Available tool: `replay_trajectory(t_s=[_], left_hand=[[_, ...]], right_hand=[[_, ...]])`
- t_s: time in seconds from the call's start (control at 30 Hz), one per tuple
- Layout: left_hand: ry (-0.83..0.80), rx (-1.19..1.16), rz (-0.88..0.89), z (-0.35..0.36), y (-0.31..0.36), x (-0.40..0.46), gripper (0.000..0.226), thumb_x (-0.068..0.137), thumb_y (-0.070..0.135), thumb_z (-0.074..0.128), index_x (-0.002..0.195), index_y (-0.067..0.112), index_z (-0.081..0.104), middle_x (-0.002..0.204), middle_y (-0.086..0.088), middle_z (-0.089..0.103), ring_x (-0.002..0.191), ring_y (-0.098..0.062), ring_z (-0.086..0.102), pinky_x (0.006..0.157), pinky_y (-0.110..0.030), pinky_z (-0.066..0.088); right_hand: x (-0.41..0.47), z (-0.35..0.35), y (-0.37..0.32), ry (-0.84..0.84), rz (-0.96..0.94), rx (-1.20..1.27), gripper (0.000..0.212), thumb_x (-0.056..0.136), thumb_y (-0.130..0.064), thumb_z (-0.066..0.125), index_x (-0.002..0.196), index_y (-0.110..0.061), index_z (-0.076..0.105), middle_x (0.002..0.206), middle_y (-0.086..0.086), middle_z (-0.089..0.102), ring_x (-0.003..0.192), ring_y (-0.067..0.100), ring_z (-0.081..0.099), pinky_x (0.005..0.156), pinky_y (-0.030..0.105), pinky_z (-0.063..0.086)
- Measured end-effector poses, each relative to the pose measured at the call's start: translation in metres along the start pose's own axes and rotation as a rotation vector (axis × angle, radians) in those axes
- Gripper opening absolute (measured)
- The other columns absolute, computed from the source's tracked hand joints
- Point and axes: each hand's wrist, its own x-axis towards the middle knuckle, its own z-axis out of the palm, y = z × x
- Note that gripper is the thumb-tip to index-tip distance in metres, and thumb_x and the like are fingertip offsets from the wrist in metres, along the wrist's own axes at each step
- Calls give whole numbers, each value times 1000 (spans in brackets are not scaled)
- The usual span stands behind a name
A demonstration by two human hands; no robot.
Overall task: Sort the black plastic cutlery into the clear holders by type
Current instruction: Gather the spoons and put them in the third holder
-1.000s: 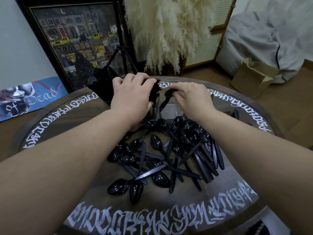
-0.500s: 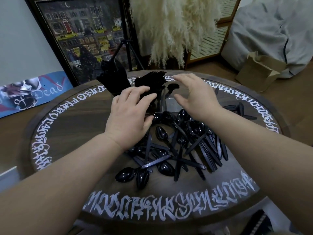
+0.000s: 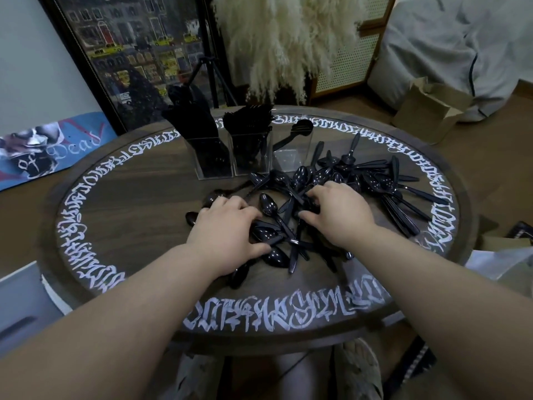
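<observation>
The loose pile of black spoons (image 3: 311,203) lies at the centre of the frame, spreading toward the right edge of the round table (image 3: 121,203). Your left hand (image 3: 227,226) rests palm-down on the pile's left side with its fingers curled into the spoons; whether they pinch one cannot be told. Your right hand (image 3: 337,212) rests on the pile's middle, fingers curled down among the handles; a grip cannot be confirmed there either.

Above the pile, three clear holders stand side by side. The left holder (image 3: 213,157) is packed with black cutlery, apparently knives. The middle holder (image 3: 251,151) is packed with forks. The right holder (image 3: 292,153) contains a single spoon (image 3: 297,131) leaning inside it.

Judge the task well advanced: two types appear sorted. The spoons remain, nearly all still on the table.
</observation>
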Motion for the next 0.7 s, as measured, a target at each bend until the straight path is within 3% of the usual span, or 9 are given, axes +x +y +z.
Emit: replay_trajectory(t_s=[0.23, 0.37, 0.57, 0.7], left_hand=[[-71, -85, 44, -2, -1, 1, 52, 69, 70, 65, 105, 33, 57, 100, 12, 54, 98, -11, 49, 83, -31, 45], [-82, -66, 56, 0, -5, 0, 35, 79, 50, 69, 105, 29, 59, 90, 14, 56, 89, -11, 51, 71, -29, 43], [-9, -107, 42, 1, -7, 1, 17, 87, 37, 63, 100, 26, 61, 80, 14, 55, 80, -11, 51, 68, -26, 39], [132, -173, 47, -8, -7, 0, 20, 91, 41, 58, 79, 25, 58, 73, 9, 54, 74, -16, 51, 67, -29, 41]], right_hand=[[6, -2, -2, -64, 41, 71, 30, 89, -42, 60, 108, -20, 66, 97, 1, 70, 98, 25, 61, 82, 34, 50], [3, -7, -4, -93, 27, 60, 25, 89, -31, 58, 108, -17, 67, 97, 3, 70, 99, 28, 61, 84, 34, 50], [-7, -17, -5, -34, 37, 123, 16, 88, -21, 53, 98, -13, 62, 88, 3, 67, 91, 26, 58, 77, 33, 48], [-14, -26, -3, -61, 20, 187, 12, 91, -25, 54, 88, -16, 61, 83, -1, 63, 86, 22, 57, 75, 31, 45]])
